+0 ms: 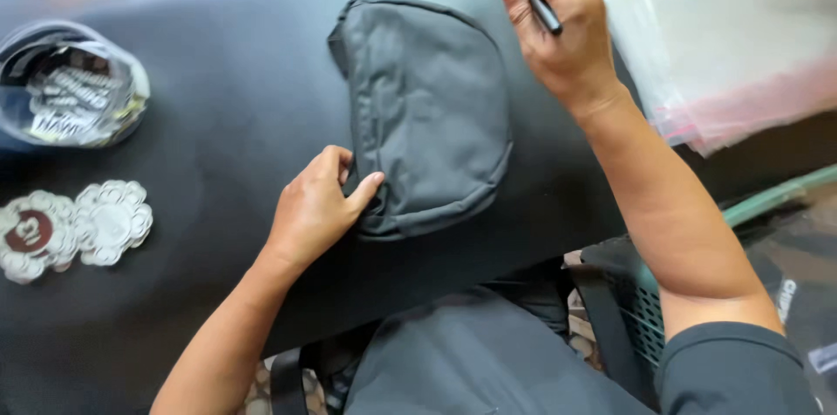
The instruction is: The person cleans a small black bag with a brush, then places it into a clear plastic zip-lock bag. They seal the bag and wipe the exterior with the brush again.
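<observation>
— On the black counter (218,101), where is the grey pouch (427,110) lying?

— It lies flat near the middle of the counter. The left hand (314,210) rests at the near-left corner of the pouch; its fingers (364,190) are closed on the edge of the fabric, thumb on top.

— And the right hand (567,31)?

— It is just beyond the pouch, at the far-right side, and does not touch it. Its fingers are closed around a thin black pen (542,10).

— What else is around the pouch?

— Well to the left of the pouch stands a round container (70,88) with silver pieces inside. Nearer than it, two silver flower-shaped badges (74,227) lie on the counter. To the right of the pouch is a stack of clear plastic bags (741,57).
</observation>
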